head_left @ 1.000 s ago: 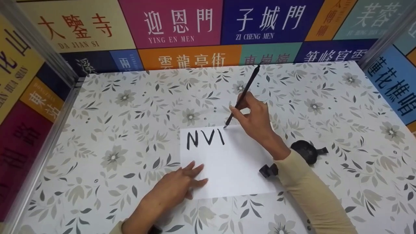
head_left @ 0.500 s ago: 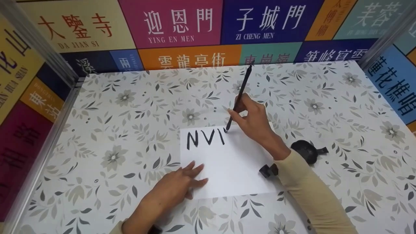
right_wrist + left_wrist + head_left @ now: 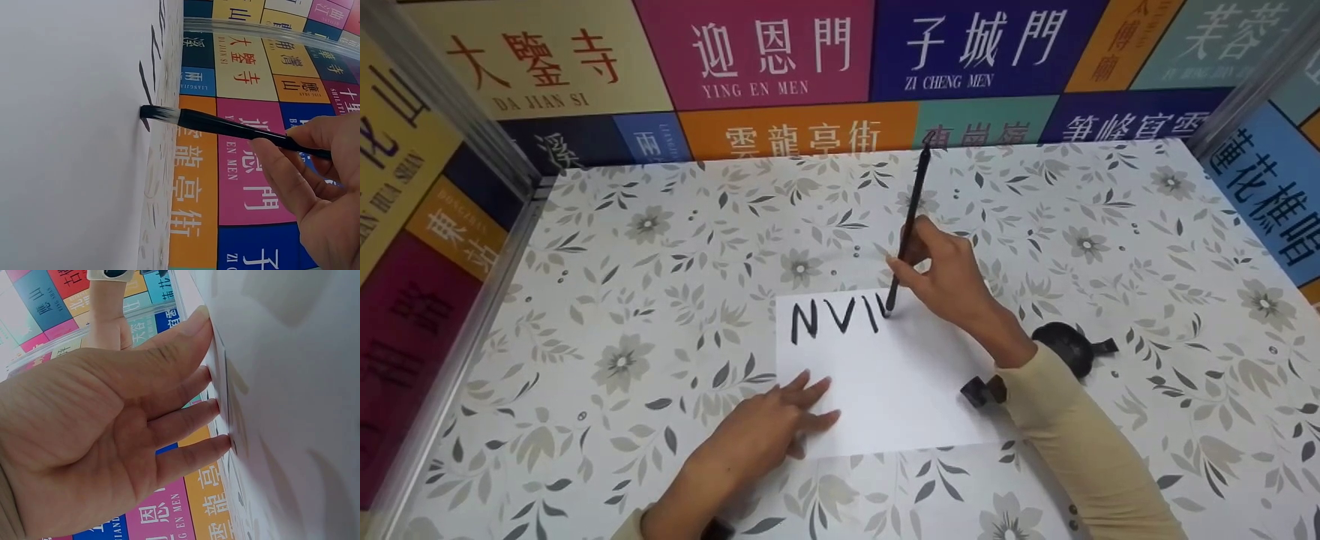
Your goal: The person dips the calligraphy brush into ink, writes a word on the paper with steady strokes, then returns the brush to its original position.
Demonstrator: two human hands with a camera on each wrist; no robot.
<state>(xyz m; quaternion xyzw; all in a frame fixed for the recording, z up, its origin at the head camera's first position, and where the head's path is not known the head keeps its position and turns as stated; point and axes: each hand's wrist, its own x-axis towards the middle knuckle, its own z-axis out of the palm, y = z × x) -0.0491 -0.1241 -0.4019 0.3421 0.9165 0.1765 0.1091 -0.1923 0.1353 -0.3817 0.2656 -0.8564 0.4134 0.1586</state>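
Note:
A sheet of white paper (image 3: 885, 397) lies on the flower-patterned table and bears black brush letters (image 3: 834, 319) near its top left. My right hand (image 3: 949, 274) pinches the dark handle of a writing brush (image 3: 913, 202) between thumb and fingers. In the right wrist view the inked bristles of the brush (image 3: 160, 114) touch the paper at a dark stroke. My left hand (image 3: 769, 431) rests on the paper's lower left with its fingers spread. Seen in the left wrist view, the fingertips (image 3: 222, 443) press on the paper's surface.
A small black dish with a short handle (image 3: 1063, 350) sits right of the paper, partly behind the right forearm. Under the sleeve's edge shows a black wrist camera (image 3: 981, 391). Colourful panels with Chinese characters (image 3: 765, 60) wall in the table's back and sides.
The brush tip has come down from the paper's top edge and slightly right, leaving a new slanted stroke beside the upright one. The handle stands more upright. The left hand has stayed still.

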